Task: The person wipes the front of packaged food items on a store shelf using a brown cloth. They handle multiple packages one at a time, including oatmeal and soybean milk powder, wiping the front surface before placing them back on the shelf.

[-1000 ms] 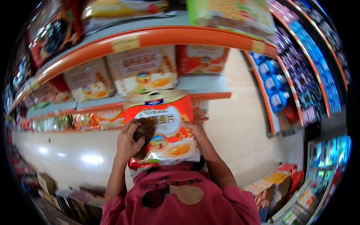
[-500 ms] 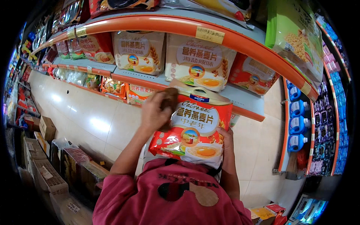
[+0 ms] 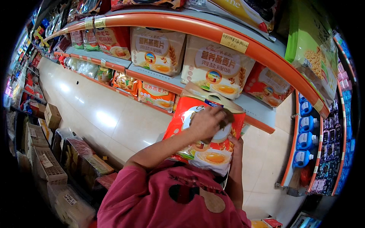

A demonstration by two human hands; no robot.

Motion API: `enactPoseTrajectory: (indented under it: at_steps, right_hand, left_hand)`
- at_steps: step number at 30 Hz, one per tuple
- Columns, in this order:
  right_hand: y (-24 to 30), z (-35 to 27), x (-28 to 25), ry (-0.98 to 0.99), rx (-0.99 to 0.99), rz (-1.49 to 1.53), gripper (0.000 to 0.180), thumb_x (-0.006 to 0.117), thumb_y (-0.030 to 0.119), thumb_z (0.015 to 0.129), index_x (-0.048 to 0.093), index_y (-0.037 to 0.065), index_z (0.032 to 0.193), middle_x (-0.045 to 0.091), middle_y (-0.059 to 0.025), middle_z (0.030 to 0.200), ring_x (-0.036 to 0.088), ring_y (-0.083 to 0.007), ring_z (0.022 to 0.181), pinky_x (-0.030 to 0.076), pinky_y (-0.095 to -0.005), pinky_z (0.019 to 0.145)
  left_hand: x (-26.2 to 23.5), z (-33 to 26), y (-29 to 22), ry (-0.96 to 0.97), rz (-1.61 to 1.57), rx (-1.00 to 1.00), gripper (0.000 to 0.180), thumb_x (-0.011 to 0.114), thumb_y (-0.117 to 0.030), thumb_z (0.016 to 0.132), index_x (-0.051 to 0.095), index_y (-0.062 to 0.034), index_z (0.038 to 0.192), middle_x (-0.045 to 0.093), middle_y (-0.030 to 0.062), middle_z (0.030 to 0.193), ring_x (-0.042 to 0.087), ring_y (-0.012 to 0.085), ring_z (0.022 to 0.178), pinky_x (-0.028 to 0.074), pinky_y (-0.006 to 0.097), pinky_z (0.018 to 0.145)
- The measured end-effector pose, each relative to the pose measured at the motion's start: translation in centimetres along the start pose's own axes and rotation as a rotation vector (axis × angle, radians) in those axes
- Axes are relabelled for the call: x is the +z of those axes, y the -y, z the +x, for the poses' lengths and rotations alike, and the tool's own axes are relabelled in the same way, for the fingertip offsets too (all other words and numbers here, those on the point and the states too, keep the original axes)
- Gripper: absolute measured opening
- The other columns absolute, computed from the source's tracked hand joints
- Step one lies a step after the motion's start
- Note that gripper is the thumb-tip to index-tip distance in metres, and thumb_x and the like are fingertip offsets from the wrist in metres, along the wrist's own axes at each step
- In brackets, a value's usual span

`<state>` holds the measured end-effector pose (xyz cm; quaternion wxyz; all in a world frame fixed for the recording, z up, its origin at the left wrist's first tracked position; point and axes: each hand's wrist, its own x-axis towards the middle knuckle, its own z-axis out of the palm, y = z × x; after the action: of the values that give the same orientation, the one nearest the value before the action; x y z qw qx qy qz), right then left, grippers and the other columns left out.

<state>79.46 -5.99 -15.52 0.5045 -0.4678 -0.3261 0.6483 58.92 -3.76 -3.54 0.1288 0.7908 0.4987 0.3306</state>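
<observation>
A red and white bag of oatmeal (image 3: 213,156) leans upright against my chest, its cut-out carry handle at the top. My right hand (image 3: 236,145) grips the bag by its right side; part of the fingers is hidden behind it. Across the bag's upper front lies my left hand (image 3: 206,123), fingers curled on a dark brown cloth (image 3: 227,120). The cloth is pressed to the bag's front and mostly covered by the hand, so its full shape does not show.
Just ahead, an orange-edged shelf (image 3: 159,81) carries white oatmeal bags (image 3: 218,68) and red bags (image 3: 269,85). Another shelf edge (image 3: 152,19) runs above. Cardboard boxes (image 3: 52,116) and a plastic crate (image 3: 49,163) stand at left, blue bottles (image 3: 304,140) at right.
My left hand has moved the cloth rightward from the bag's upper left edge onto the middle of its front. The right hand keeps its grip; the view has shifted slightly.
</observation>
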Motion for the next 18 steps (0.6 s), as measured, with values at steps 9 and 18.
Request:
enactPoseTrajectory:
  at_steps: [9, 18]
  right_hand:
    - [0.2, -0.2, 0.4, -0.015, -0.013, 0.009, 0.062, 0.068, 0.012, 0.06, 0.04, 0.006, 0.114, 0.049, -0.0095, 0.109, 0.047, -0.0205, 0.101, 0.036, -0.0338, 0.089]
    - [0.2, -0.2, 0.2, -0.049, 0.023, 0.016, 0.059, 0.065, 0.007, 0.06, 0.042, 0.003, 0.115, 0.05, -0.0092, 0.108, 0.049, -0.0193, 0.098, 0.038, -0.0314, 0.087]
  left_hand:
    - [-4.4, -2.9, 9.2, -0.2, -0.109, -0.459, 0.04, 0.058, -0.008, 0.062, 0.051, 0.001, 0.1, 0.055, 0.0181, 0.092, 0.054, 0.0339, 0.087, 0.044, 0.036, 0.076]
    - [-8.4, -9.7, 9.1, 0.286, -0.295, -0.527, 0.039, 0.057, -0.011, 0.055, 0.059, 0.0007, 0.092, 0.06, 0.0164, 0.086, 0.058, 0.0268, 0.082, 0.045, 0.032, 0.075]
